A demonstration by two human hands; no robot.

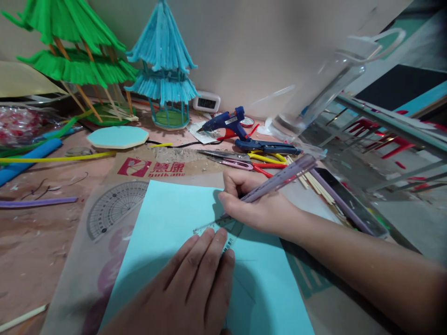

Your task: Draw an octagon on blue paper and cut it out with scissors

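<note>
One light-blue sheet (164,242) lies flat on the tabletop (35,242), under both hands. One clear ruler (213,229) rests on the sheet, just beyond the left hand's fingertips. Left hand (188,288): open, fingers flat, pressing ruler and sheet. Right hand (258,204): closed around one purple pen (279,179), tip at the ruler's edge. Behind: one blue glue gun (226,122), two model pavilions, one green (73,51), one blue (162,60).

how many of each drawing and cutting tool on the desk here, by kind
Pen, in the right hand: 1
Clear ruler, under the left hand: 1
Protractor: 1
Scissors: 2
Glue gun: 1
Total: 6
</note>
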